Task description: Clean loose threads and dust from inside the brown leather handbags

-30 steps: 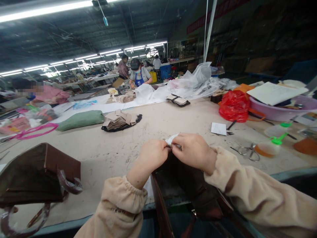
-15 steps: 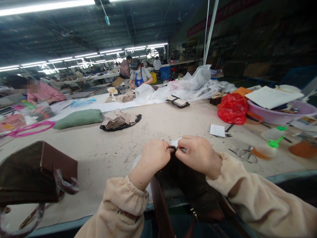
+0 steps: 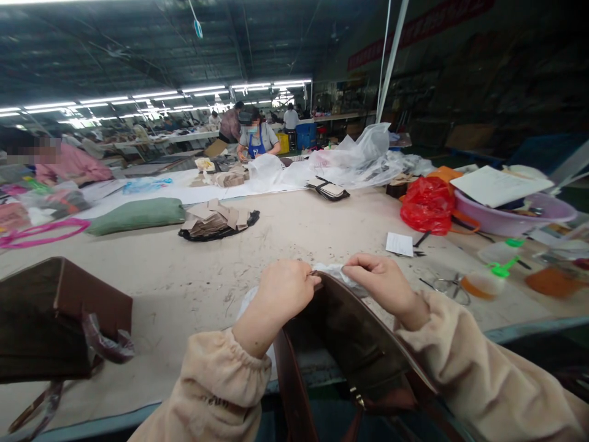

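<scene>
A dark brown handbag (image 3: 359, 325) stands upright at the table's front edge, its mouth gaping toward me and a small gold-coloured clasp (image 3: 358, 398) near the bottom of the view. My left hand (image 3: 286, 288) is closed on the far end of the bag's rim, thumb and fingers pressed together. Just right of it, my right hand (image 3: 384, 285) is closed in a pinch at some crumpled thin white wrapping (image 3: 335, 268) behind the rim. A second brown handbag (image 3: 94, 294) lies at the left, with plastic film round its handle.
Scissors (image 3: 453, 287), a green-capped bottle (image 3: 483, 279) and a white tag (image 3: 399, 244) lie to the right. Behind them are a red plastic bag (image 3: 427, 205) and a purple basin (image 3: 552, 212). Brown pieces (image 3: 218, 218) and a green cushion (image 3: 138, 216) lie farther left. Co-workers sit beyond.
My right hand has moved right, off the bag's rim, and the bag's mouth has spread wider. My left hand keeps its hold on the rim. The view has shifted slightly.
</scene>
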